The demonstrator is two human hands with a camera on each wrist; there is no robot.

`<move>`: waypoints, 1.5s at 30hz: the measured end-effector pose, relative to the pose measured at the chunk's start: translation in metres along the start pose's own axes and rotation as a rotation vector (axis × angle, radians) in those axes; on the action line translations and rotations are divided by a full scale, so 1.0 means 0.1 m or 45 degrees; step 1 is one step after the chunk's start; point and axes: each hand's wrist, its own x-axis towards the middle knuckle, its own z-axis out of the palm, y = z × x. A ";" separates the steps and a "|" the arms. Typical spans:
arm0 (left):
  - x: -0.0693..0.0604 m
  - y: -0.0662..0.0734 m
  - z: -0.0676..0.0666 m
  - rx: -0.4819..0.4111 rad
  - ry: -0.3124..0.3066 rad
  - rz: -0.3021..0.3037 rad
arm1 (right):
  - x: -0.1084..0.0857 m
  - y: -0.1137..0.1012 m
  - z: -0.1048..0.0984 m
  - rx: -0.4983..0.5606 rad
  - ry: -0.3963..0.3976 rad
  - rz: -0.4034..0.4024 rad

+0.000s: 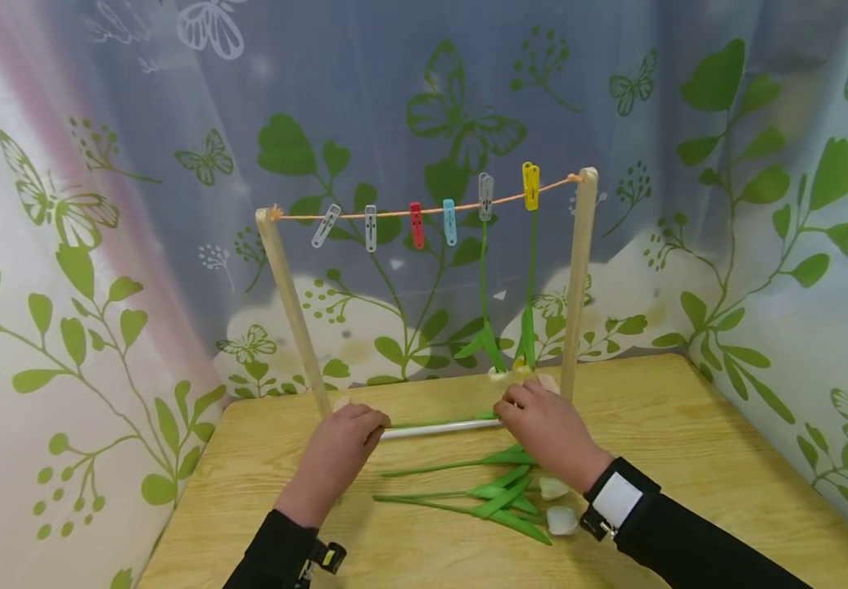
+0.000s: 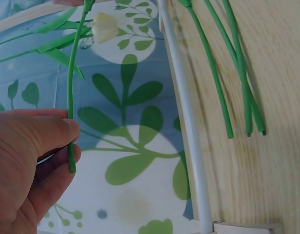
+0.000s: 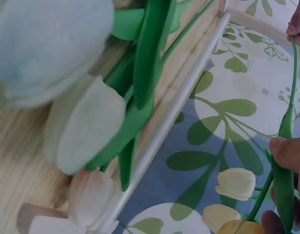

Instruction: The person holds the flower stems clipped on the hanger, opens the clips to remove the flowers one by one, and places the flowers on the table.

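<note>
Both hands hold an artificial tulip [image 2: 70, 92] level in front of a wooden frame. My left hand [image 1: 346, 446] pinches the green stem close to its cut end, between thumb and fingers. At the other end my right hand [image 1: 545, 421] grips the stem and a green leaf [image 3: 285, 190] near the bloom. That bloom is largely hidden by the right hand in the head view. Two more tulips hang upside down from the orange cord [image 1: 394, 213], one by a grey clothespin [image 1: 485, 196], one by a yellow clothespin [image 1: 531, 186].
Several white tulips [image 1: 561, 520] with green stems lie on the wooden table [image 1: 262, 491]. A white rod [image 1: 442, 429] joins the wooden posts [image 1: 293, 311] low down. Grey, red [image 1: 416, 226] and blue [image 1: 449, 222] clothespins also sit on the cord. A patterned curtain [image 1: 365, 98] stands behind.
</note>
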 end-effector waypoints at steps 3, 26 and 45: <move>-0.06 0.00 0.03 -0.003 -0.033 -0.034 | -0.05 -0.06 0.05 0.017 -0.031 0.008; -0.20 0.00 0.27 -0.092 -0.247 -0.113 | -0.26 -0.17 0.24 0.013 -0.166 0.032; -0.30 -0.05 0.48 -0.093 -0.279 -0.069 | -0.36 -0.23 0.33 0.033 -0.261 0.050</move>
